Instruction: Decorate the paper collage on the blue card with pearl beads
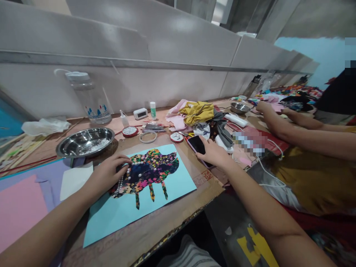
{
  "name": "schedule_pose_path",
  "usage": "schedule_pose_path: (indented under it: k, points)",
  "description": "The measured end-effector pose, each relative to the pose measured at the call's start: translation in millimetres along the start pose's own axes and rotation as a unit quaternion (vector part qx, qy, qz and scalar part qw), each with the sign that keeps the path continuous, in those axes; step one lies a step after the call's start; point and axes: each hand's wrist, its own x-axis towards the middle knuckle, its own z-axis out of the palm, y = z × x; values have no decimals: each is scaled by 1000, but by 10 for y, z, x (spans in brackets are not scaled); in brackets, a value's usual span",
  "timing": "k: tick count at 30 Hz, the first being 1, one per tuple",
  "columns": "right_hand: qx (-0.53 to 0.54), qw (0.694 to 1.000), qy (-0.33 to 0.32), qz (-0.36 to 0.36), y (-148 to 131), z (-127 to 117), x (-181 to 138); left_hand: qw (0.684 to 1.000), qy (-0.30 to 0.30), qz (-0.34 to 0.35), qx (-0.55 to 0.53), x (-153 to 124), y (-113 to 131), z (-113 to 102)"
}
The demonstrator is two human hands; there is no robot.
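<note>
A light blue sheet (178, 200) lies on the cardboard in front of me. Glued on it is a collage of dark flower-patterned cloth (155, 167), cloud-shaped with several short strips hanging below, decorated with white pearl beads (139, 175). My left hand (118, 168) rests on the collage's left end, fingers curled in beside a line of pearls; whatever is between the fingertips is hidden. To the right of the sheet, my right hand (213, 152) grips a dark-screened smartphone (196, 144) by its side, its fingers over the edge. The phone lies at the table, slightly tilted.
A steel bowl (66, 146) with white bits and a water bottle (94, 100) stand at the back left. Behind the sheet are a tape roll (148, 137), a glue stick (152, 110) and crumpled cloth (197, 113). Another person's arms (294, 129) reach in from the right.
</note>
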Motion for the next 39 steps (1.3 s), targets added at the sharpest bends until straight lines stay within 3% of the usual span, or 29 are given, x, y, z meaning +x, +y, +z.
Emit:
schedule_pose_path:
  k: [2,7,11,15,20,25,32,37,39]
  points:
    - [14,1000,2,1,49,-27,-37,1000,-4,0,2,-3,-6,1]
    - [112,989,64,-73,326,-108,-152,1000,-18,-3,0,-10,-8,-3]
    - [147,987,21,-66,493,-109,-185,1000,-14,-8,-1,-10,1,-4]
    - [178,981,-32,-69,519,-31,-123,1000,-15,-10,3,-7,9,-6]
    - [212,976,32,-46,408,46,-102,1000,-25,-8,8,-5,15,-14]
    - [124,992,5,-37,221,94,-304,1000,-14,-3,4,-7,24,-18]
    - [76,996,47,-1,87,77,-476,1000,-12,1,5,-9,37,-23]
    - [79,996,45,-11,244,16,-661,1000,-9,6,7,-10,45,-23]
    - [63,997,42,22,382,56,-741,1000,-9,6,6,-11,51,-23]
